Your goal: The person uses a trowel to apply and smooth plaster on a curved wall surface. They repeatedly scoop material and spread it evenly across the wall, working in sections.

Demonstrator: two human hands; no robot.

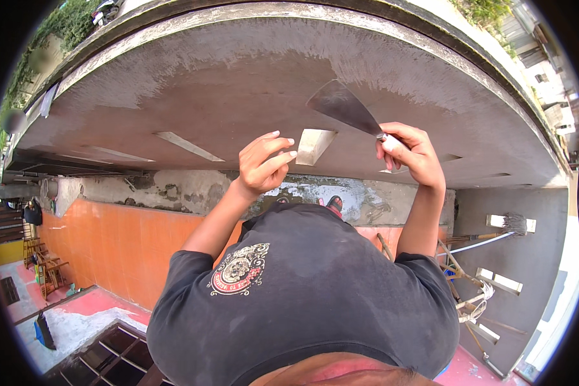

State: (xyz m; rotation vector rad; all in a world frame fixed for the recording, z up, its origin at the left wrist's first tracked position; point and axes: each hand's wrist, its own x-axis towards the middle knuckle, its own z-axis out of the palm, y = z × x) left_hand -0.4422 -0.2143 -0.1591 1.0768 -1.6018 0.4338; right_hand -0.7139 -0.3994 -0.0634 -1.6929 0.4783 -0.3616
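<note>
My right hand (pixel 413 149) grips a putty knife (pixel 346 108) by its handle near the blade. The wide, dark, flat blade points up and left, in front of a grey plastered wall (pixel 206 96). To the left, my left hand (pixel 265 161) is raised with its fingers apart and a little bent, and holds nothing. Between the two hands, a slanted rectangular slot (pixel 314 147) opens in the wall. The plaster looks darker and damp across the middle, lighter and streaked toward the top edge.
Below is a narrow, partly wet concrete floor (pixel 199 186) where my sandalled feet stand. Orange tiles (pixel 109 238) run along behind me. At the right, tied bamboo poles (pixel 473 302) and a broom (pixel 513 224) are by a grey side wall. Wooden furniture (pixel 45 267) stands far left.
</note>
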